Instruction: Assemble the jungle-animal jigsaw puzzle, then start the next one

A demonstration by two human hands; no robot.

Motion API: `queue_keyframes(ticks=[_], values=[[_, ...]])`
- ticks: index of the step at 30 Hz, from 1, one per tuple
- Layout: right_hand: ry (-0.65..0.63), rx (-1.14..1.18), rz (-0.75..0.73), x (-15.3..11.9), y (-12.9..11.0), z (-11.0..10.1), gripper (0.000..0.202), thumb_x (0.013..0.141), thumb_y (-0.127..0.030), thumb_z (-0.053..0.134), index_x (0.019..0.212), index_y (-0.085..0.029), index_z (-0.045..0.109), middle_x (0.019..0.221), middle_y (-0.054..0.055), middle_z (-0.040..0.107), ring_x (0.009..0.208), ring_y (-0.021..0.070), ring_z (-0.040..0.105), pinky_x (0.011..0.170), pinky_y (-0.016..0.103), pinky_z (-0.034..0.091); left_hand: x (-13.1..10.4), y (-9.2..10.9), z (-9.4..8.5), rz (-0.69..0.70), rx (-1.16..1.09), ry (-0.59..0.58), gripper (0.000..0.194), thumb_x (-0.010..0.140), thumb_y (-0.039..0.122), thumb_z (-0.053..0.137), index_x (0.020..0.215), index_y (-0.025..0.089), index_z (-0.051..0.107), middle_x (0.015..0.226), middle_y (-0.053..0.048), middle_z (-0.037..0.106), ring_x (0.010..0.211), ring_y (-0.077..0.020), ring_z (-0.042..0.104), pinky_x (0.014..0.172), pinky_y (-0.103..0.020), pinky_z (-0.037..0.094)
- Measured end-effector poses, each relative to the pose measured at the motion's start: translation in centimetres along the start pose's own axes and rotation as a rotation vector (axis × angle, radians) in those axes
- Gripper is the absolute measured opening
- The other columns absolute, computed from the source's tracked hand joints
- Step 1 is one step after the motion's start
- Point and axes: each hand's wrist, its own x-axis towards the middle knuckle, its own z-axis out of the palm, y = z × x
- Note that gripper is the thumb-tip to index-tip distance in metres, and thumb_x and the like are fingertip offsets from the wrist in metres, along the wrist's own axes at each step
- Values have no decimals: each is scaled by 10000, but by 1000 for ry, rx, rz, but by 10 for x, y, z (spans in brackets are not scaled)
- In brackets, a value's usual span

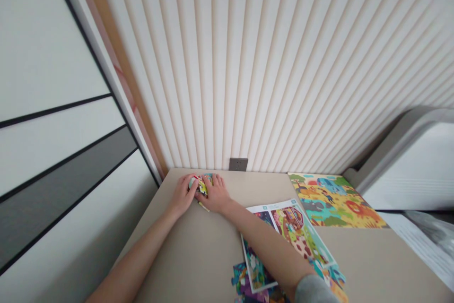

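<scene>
At the far left of the table, a small heap of colourful jigsaw pieces [203, 186] lies between my two hands. My left hand [184, 195] cups the heap from the left, its fingers curved round the edge. From the right, my right hand [217, 194] presses on the pieces, thumb towards the left hand and fingers over the far side. Both hands partly hide the pieces. One pale piece [203, 206] pokes out on the near side, below the right hand.
A picture sheet [305, 232] lies under my right forearm, with more jigsaw pieces [244, 281] beneath its near edge. Further right is an animal picture board [333, 201]. Behind the table [177, 255] rises a ribbed wall with a socket [238, 164]; a white cabinet [71, 227] borders the left.
</scene>
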Motion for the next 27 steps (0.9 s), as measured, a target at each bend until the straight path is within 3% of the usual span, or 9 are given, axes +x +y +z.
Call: queue_keyframes(ticks=[7,13,27], values=[[57,0,-4,22,-22,21,874,963,-686,566,1663,-227,314,1693,231,335,1573,440,269,1232,650,199,8,-16,-16,-12,24,51,443,956,539,540,1222,213,677,1259,-125,689,1258,-319,617,1166,-511,453],[75,24,-16,41,-30,26,902,962,-657,572,1678,-204,261,1683,239,347,1568,437,274,1233,655,195,22,-34,-17,3,50,84,417,973,461,461,1205,197,685,1238,-127,687,1242,-320,613,1174,-531,440],[-92,103,-124,29,0,9,1307,755,-876,698,1717,-207,120,1759,260,122,1628,460,104,1267,626,181,13,-38,-14,31,104,166,406,986,474,532,1277,220,658,1321,-131,642,1309,-318,590,1187,-526,444]])
